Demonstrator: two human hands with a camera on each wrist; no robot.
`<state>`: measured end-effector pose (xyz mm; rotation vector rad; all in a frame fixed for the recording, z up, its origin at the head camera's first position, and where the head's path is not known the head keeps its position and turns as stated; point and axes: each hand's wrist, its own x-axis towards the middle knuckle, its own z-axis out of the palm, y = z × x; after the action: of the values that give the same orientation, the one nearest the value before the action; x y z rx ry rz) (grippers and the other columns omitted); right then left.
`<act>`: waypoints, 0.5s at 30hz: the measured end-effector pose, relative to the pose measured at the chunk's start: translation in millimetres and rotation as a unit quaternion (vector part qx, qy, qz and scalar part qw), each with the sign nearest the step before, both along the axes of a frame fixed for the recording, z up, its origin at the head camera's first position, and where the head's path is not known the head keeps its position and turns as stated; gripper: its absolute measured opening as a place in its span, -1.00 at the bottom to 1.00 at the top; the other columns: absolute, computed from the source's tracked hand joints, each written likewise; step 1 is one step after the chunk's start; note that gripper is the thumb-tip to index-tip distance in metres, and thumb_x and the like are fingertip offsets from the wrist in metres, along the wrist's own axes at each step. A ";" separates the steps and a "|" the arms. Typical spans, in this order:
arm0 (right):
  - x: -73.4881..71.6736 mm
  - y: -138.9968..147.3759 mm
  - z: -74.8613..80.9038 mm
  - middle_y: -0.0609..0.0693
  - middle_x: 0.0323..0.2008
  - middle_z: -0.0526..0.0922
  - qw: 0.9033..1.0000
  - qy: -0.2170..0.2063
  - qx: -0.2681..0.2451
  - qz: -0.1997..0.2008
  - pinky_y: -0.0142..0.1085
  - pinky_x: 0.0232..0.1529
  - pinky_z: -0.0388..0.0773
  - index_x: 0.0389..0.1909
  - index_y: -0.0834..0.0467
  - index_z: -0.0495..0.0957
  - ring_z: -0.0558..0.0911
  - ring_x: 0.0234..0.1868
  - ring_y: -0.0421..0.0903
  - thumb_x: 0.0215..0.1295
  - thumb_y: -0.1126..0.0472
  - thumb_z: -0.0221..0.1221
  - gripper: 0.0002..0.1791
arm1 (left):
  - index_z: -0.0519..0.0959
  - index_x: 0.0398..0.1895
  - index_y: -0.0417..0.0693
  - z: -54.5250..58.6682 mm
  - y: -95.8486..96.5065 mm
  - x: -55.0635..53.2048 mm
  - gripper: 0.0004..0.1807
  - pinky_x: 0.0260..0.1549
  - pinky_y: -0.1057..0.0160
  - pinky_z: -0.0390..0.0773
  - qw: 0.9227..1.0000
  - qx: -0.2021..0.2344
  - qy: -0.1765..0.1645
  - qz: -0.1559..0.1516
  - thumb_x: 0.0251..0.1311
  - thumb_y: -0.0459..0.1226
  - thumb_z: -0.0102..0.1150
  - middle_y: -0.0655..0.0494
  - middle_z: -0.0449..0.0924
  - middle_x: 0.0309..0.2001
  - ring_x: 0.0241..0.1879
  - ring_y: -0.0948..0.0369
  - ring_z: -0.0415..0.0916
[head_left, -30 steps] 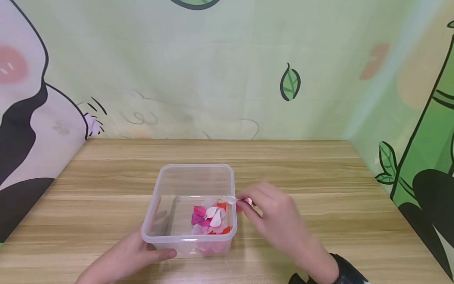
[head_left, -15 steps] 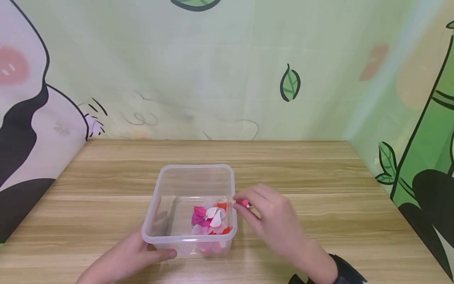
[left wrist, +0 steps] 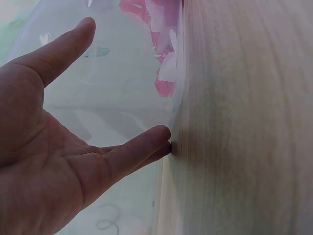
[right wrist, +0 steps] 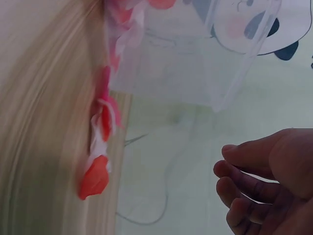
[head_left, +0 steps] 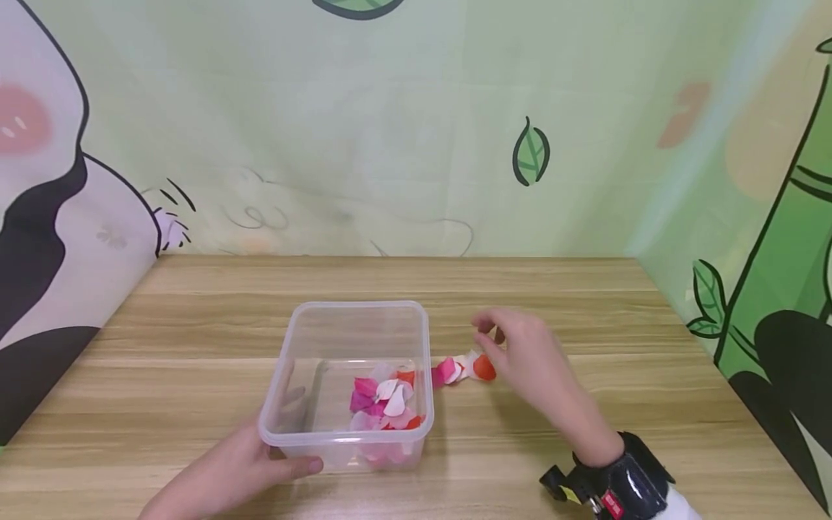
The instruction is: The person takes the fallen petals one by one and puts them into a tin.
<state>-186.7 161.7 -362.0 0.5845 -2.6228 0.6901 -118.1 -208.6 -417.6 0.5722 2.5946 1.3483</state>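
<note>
A clear plastic box (head_left: 344, 438) stands on the table, with pink, white and red petals (head_left: 395, 402) gathered in its right half. My left hand (head_left: 240, 462) lies against the box's near left corner. Its thumb runs along the front and its fingers touch the left side; in the left wrist view the fingers (left wrist: 139, 149) look nearly straight. More petals (right wrist: 95, 176) lie in a short row on the table just right of the box, ending in a red petal (head_left: 484, 367). Above and to the right of them hovers my right hand (head_left: 523, 354), loosely curled and holding nothing.
The wood-grain table (head_left: 227, 325) reaches back to a green cartoon backdrop (head_left: 390, 144). A black strapped device (head_left: 630, 477) is on the right wrist.
My right hand has drawn back from the box's right wall, moving right and slightly up, which uncovers the petal row. The white petal it held earlier is gone from its fingers. The left hand stays put.
</note>
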 end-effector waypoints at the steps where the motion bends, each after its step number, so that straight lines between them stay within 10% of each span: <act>1: -2.5 1.5 -2.2 0.00 -0.31 0.73 1.000 -0.013 0.005 -0.004 -0.25 -0.35 0.58 -0.18 0.22 0.71 0.63 -0.37 -0.12 0.24 0.38 0.41 -0.85 | -0.35 0.68 0.25 0.1 0.0 0.3 0.36 0.17 0.14 0.47 1.000 -0.007 0.002 0.001 0.10 0.02 0.55 -0.35 0.29 0.43 0.31 -0.16 0.40; 15: -21.8 13.2 -32.5 0.16 -0.05 0.72 0.974 -0.204 0.098 -0.010 0.06 0.06 0.58 0.01 0.29 0.67 0.66 0.03 0.15 0.22 0.34 0.41 -0.67 | -0.38 0.68 0.23 -2.5 0.5 -0.6 0.37 0.02 0.28 0.54 0.999 0.050 -0.007 -0.014 0.12 -0.13 0.56 -0.49 0.20 0.43 0.27 -0.22 0.40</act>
<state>-208.5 175.0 -394.6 0.5136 -3.1027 0.6007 -118.7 -208.1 -420.1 0.6093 2.5104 1.4759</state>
